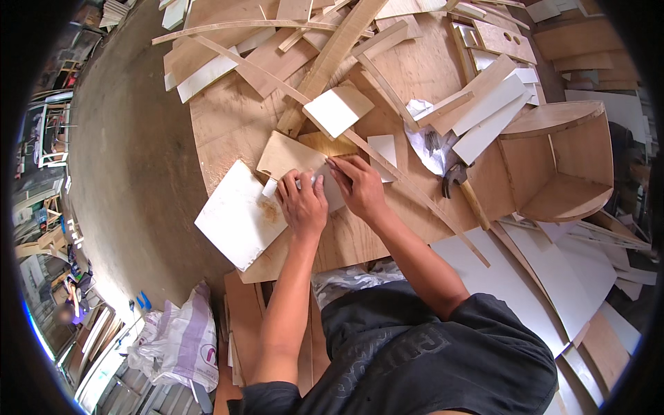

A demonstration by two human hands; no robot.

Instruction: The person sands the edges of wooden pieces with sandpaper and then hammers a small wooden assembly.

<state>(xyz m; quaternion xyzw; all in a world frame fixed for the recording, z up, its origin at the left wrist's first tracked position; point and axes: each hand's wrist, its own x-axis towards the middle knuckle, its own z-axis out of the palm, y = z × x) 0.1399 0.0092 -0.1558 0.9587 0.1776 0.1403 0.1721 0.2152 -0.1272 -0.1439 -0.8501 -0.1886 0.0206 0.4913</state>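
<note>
My left hand point(303, 205) is pressed with bent fingers on a small white-faced board point(332, 194), near a plain plywood piece point(290, 154). A short white strip point(269, 188) sticks out beside its fingers. My right hand point(360, 187) has thumb and forefinger pinched at the plywood piece's right corner; whatever is between the fingertips is too small to make out. Under and left of the left hand lies a larger white panel point(233, 218) with a brown dusty patch. To the right, a claw hammer point(474, 205) lies on the plywood worktop point(342, 244).
Nails point(431, 142) sit on a crumpled white sheet point(443, 160). A long thin wooden strip point(415, 196) crosses the worktop diagonally. Offcuts point(280, 62) pile up at the far side. A curved plywood box point(560, 161) stands right; a woven sack point(189, 337) is on the floor left.
</note>
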